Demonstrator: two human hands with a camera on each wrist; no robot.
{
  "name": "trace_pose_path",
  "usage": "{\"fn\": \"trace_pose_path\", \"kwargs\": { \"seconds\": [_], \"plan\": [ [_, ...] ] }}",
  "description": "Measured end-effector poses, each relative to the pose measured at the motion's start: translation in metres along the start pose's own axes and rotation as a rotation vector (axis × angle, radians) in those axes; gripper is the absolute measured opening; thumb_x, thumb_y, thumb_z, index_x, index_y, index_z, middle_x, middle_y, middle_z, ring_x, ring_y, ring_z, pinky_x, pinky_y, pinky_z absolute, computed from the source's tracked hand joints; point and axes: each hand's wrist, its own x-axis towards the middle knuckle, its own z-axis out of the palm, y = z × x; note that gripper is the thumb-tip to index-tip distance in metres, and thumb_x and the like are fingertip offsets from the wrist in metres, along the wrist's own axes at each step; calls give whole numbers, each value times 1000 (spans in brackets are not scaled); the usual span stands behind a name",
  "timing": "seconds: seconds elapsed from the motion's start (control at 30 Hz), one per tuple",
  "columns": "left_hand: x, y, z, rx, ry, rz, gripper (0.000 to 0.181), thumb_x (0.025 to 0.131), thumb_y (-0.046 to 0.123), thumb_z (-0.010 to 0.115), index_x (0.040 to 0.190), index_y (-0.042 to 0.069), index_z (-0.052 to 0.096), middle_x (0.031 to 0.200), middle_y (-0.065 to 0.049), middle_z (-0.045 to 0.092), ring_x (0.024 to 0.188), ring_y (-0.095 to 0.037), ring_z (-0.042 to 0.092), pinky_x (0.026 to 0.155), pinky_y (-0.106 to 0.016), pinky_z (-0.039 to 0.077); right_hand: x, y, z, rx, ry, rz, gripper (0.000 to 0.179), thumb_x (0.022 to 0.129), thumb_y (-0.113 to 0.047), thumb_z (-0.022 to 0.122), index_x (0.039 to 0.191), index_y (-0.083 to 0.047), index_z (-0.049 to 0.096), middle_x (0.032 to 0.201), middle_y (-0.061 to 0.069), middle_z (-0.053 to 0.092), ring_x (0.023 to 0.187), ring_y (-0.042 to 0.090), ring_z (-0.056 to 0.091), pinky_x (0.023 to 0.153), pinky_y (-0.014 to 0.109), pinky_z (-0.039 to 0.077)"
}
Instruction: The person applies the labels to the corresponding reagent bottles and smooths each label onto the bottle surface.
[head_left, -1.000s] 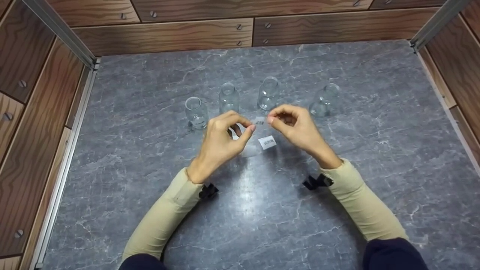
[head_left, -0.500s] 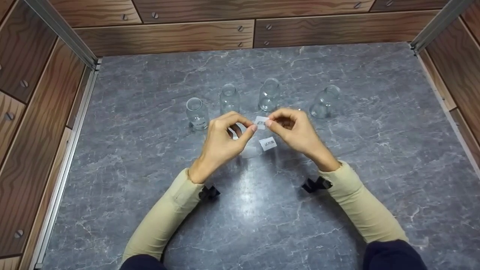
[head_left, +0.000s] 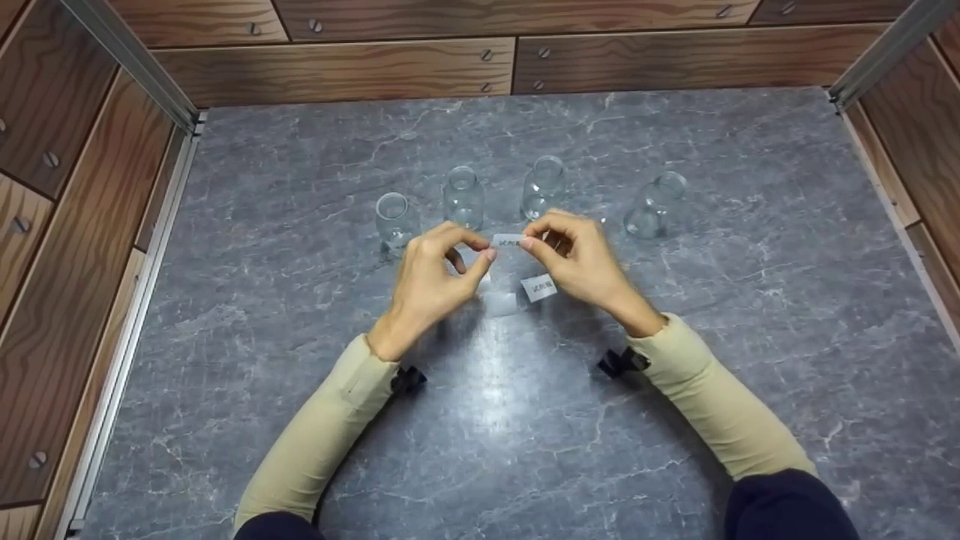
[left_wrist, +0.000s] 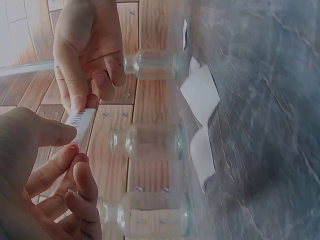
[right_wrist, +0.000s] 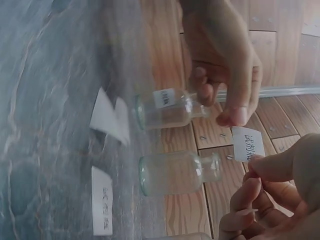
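A small white paper label (head_left: 508, 240) with printed dark characters is stretched between my two hands above the table. My right hand (head_left: 574, 255) pinches its right end between thumb and index finger. At the opposite end, the thumb and index finger of my left hand (head_left: 435, 270) close on the label's edge; the right wrist view puts these fingertips right at a corner of the label (right_wrist: 248, 144). Below the hands lie a printed label (head_left: 538, 287) and a blank-looking white piece (head_left: 501, 304). Another white scrap shows partly behind my left fingers.
Several clear glass bottles stand in a row behind the hands, among them the leftmost bottle (head_left: 395, 217) and the rightmost bottle (head_left: 656, 206). One bottle (right_wrist: 175, 117) bears a white label. Wood-patterned panels (head_left: 330, 71) bound the grey marbled table (head_left: 495, 465).
The label has turned from lying nearly edge-on to facing up, then tilted again. Both hands have shifted slightly left with it. The bottles and loose papers stay put.
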Motion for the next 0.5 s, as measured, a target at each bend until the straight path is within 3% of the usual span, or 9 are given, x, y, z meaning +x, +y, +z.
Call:
{"fn": "trace_pose_path", "kwargs": {
  "seconds": [0.17, 0.5],
  "plan": [
    [1, -5, -2, 9, -4, 0, 9, 95, 14, 79, 101, 9, 82, 96, -4, 78, 63, -10, 63, 58, -24, 54, 7, 3, 2, -117, -39, -19, 8, 100, -10, 75, 100, -3, 79, 86, 8, 68, 66, 14, 56, 60, 20, 47],
    [6, -18, 0, 51, 0, -56, 10, 95, 17, 80, 100, 8, 82, 96, -5, 79, 62, -13, 66, 58, -25, 54, 24, 9, 8, -188, -102, 5, 8, 100, -9, 74, 102, -3, 78, 91, 10, 71, 74, 20, 61, 64, 22, 50]
  ]
}}
